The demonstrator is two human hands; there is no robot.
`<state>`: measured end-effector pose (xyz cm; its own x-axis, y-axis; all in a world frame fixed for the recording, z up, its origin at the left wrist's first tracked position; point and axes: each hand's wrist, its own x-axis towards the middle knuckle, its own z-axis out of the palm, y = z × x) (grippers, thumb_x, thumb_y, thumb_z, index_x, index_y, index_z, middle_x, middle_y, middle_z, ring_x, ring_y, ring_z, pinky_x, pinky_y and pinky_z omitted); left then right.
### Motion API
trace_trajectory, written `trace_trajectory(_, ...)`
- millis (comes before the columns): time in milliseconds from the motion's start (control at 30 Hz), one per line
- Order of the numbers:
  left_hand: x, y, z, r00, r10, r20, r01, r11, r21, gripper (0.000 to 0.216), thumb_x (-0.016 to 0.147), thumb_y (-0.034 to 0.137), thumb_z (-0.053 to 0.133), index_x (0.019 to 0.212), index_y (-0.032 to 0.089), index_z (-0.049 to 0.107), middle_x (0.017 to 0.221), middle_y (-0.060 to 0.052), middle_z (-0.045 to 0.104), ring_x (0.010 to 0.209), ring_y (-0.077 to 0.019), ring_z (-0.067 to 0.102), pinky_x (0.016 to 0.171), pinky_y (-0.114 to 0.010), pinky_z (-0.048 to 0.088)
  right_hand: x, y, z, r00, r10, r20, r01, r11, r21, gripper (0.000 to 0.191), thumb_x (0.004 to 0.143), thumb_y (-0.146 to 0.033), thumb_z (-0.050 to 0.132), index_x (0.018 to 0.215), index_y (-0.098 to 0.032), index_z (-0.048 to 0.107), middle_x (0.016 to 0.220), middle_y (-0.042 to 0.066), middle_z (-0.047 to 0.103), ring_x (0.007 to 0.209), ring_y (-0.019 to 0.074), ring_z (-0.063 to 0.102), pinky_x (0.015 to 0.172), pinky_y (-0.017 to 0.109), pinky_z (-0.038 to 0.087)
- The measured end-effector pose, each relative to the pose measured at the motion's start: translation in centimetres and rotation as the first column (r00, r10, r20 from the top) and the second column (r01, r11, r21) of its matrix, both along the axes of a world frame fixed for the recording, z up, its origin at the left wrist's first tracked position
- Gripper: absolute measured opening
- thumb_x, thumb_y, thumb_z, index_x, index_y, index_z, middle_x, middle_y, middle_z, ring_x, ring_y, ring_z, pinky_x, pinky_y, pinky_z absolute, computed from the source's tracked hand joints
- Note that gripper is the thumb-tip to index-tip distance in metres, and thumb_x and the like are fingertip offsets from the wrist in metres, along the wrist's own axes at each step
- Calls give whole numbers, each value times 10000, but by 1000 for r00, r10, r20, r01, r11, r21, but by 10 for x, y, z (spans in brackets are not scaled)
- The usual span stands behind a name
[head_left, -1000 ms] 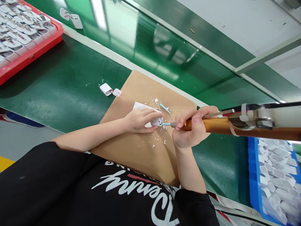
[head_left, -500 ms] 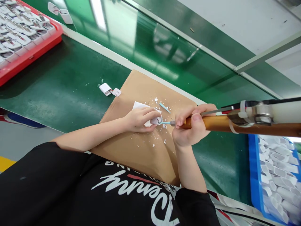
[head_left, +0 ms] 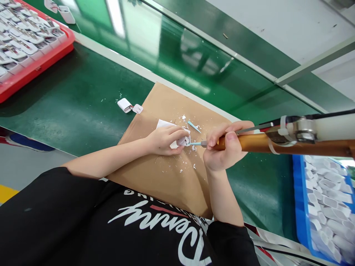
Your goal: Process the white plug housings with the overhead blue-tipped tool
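My left hand is closed around a small white plastic housing, its open end facing right. Part of the housing is hidden by my fingers. My right hand grips a gold-orange air tool with a metal lever along its top. The tool's thin light-blue tip meets the housing's open end. Beneath my left hand lies a white piece, mostly covered. A loose light-blue strip and white shavings lie on the brown cardboard under the work.
A white case with a wired lid lies left of the cardboard. The red tray at upper left holds rows of white parts with metal pieces. At right, a blue bin holds many white housings. Another wired case lies on the green surface beyond the rail.
The wired case beyond the rail has shifted left and slightly up. My hands, the housing and the tool tip stay nearly in place; the tool's rear is slightly higher.
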<state>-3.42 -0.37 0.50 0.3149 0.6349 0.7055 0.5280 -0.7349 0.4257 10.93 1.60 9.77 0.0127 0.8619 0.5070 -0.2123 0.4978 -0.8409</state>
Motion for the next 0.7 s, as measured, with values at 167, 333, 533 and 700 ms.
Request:
trace_trajectory(167,-2,2,-5,1000,-26,-1,26,997,-69,289,802,229,536,1084,201,482,895,-42,657,771,-163,644,671,-267,518,1,2,-1,1000,-20,2,20,1000,-2,173,795,-338,576,751,-234,445,443,-98,368,319,66,313,315,199,242)
trace_trajectory(333,-6,6,-10,998,-54,-33,47,980,-193,255,794,220,577,1029,193,480,873,-38,625,776,-168,616,663,-269,494,1,7,-4,999,-18,-31,18,1000,18,137,804,-297,572,754,-228,465,447,-90,401,323,64,316,313,204,248)
trace_trajectory(533,-7,13,-6,989,84,125,-19,894,-447,172,811,204,593,949,198,491,965,-29,621,865,-149,604,736,-264,487,2,11,-6,998,-28,-58,29,1000,12,121,792,-265,559,707,-222,484,430,-86,417,324,62,339,319,201,255)
trace_trajectory(700,-7,68,6,933,325,153,-172,778,-604,192,781,255,647,801,194,466,887,4,586,696,-114,553,646,-249,432,1,10,-4,993,-7,-116,4,999,-32,123,749,-234,573,666,-213,484,418,-86,432,327,58,359,327,193,250)
